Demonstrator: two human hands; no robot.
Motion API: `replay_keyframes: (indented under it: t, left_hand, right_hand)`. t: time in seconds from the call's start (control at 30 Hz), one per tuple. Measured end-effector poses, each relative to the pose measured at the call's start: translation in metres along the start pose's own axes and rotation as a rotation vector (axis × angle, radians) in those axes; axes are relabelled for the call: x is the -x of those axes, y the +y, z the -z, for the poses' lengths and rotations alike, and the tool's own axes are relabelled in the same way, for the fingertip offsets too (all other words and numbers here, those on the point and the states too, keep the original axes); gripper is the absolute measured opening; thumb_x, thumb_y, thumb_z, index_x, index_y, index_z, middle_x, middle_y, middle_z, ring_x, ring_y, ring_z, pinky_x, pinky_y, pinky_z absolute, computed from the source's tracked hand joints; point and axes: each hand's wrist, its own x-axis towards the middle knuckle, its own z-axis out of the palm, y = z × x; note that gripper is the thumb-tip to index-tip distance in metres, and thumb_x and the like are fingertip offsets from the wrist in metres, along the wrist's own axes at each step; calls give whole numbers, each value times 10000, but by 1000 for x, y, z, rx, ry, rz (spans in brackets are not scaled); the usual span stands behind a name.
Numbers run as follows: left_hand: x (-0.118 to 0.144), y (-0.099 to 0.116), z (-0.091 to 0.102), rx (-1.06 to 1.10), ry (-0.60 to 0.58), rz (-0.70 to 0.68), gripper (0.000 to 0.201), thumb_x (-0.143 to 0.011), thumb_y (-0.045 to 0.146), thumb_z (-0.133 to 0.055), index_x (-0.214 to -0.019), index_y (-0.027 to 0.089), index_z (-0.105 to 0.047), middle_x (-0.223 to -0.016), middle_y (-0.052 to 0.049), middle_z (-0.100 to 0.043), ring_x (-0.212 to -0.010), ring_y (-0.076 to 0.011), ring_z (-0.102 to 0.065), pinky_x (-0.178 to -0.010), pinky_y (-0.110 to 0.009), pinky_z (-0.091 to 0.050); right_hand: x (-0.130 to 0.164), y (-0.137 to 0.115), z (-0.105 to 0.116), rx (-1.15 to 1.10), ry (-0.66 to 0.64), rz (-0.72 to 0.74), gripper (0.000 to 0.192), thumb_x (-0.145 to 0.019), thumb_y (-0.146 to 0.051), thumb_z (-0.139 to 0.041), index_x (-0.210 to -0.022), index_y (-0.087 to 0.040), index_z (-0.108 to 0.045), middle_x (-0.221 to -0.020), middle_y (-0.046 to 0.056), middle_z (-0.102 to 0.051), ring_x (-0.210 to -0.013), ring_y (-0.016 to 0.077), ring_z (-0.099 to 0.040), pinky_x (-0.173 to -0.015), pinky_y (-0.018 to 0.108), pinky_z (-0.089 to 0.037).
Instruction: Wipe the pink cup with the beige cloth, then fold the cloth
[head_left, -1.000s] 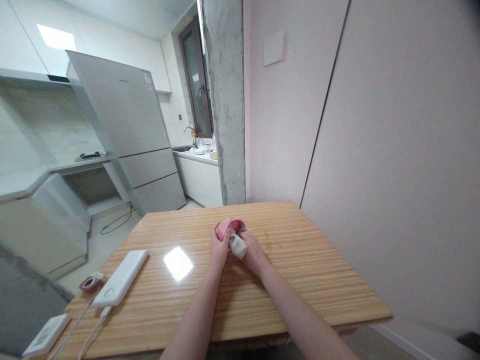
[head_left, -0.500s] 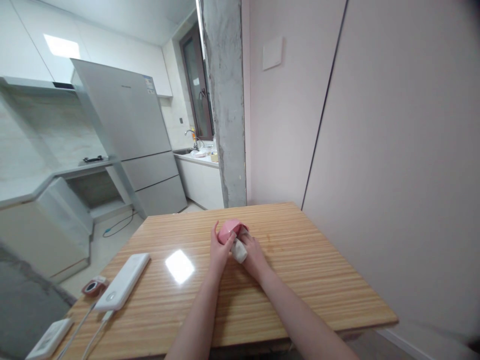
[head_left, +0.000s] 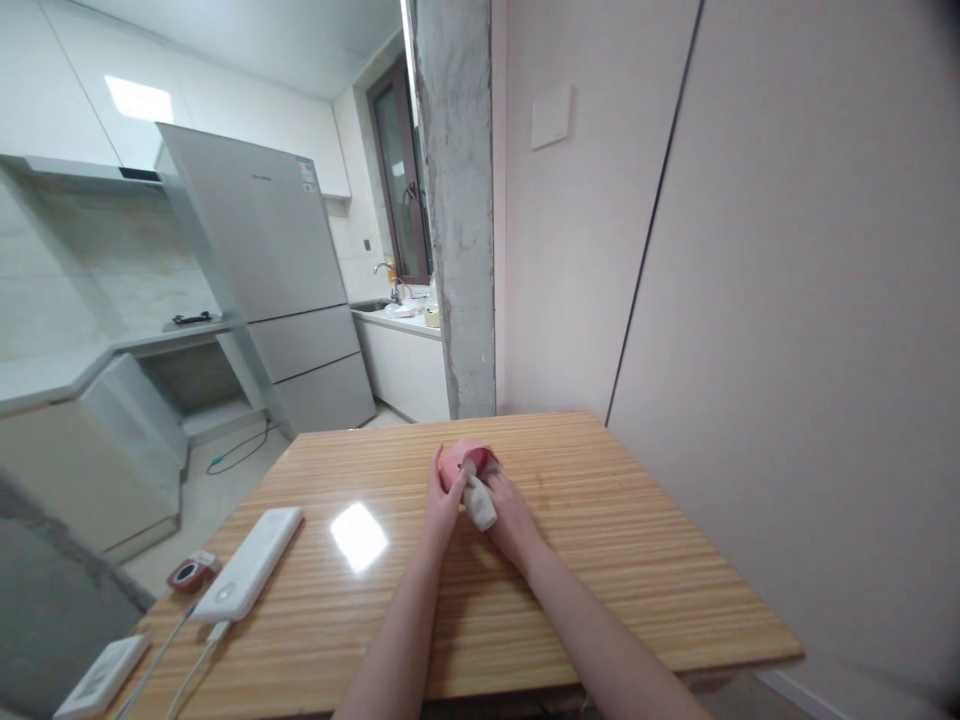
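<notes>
Just above the far half of the wooden table [head_left: 600, 580], a small pink bowl [head_left: 466, 453] is tilted so that its hollow side faces right and toward me. My left hand [head_left: 445, 497] grips its left side, thumb at the near rim and fingers round the outside. A light grey cloth [head_left: 478, 505] hangs out of the bowl. My right hand [head_left: 511, 512] presses the cloth into the hollow, its fingertips hidden there.
At the table's left lie a white power bank [head_left: 249, 565] with a cable [head_left: 196, 665], a small reddish-brown device [head_left: 192, 573] and another white block [head_left: 103, 677]. A fridge [head_left: 255, 240] stands beyond; a pink wall [head_left: 750, 330] borders the right.
The bowl has turned slightly, showing more of its hollow. My right hand with the cloth has shifted a little; both hands keep their hold.
</notes>
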Motion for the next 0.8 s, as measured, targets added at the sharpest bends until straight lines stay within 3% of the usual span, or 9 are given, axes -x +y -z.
replay_keyframes:
  t: [0.13, 0.27, 0.4, 0.6, 0.8]
  left_hand:
    - [0, -8, -5, 76, 18, 127, 974, -661, 419, -763, -1451, 173, -247, -1233, -177, -590, -1066, -247, -625, -909, -344, -500]
    - [9, -16, -16, 142, 0, 197, 1146, -626, 397, -801, -1494, 222, -74, -1359, -201, -489, -1119, -247, -601, -918, -343, -495]
    - [12, -7, -16, 117, 4, 146, 1008, -683, 396, -755, -1478, 184, -171, -1402, -206, -441, -1198, -254, -544, -961, -332, -468]
    - [11, 11, -7, 31, -26, -14, 934, -679, 319, -753, -1452, 201, -244, -1290, -150, -555, -1157, -233, -570, -993, -348, -441]
    - [10, -5, -15, 189, -39, 125, 1104, -626, 307, -802, -1484, 223, -112, -1341, -181, -517, -1156, -241, -577, -951, -347, -477]
  right_hand:
    - [0, -7, 5, -18, 15, -31, 300, -851, -142, -542, -1130, -193, -641, -1027, 119, -651, -1075, 258, -535, -935, 402, -467]
    - [-1, -8, 6, -147, 112, -45, 385, -866, -127, -502, -1238, -199, -566, -1091, 102, -641, -1119, 231, -528, -977, 387, -454]
    - [-2, -6, 4, -160, 135, -5, 437, -872, -164, -517, -1308, -191, -501, -1189, 101, -607, -1178, 223, -503, -1012, 373, -429]
    - [0, -4, 3, 1, 24, -41, 353, -838, -158, -569, -1187, -180, -609, -1143, 131, -628, -1148, 277, -510, -960, 415, -440]
    - [1, -6, 6, -73, 54, -63, 325, -871, -171, -523, -1182, -207, -610, -1062, 104, -655, -1052, 250, -550, -898, 384, -453]
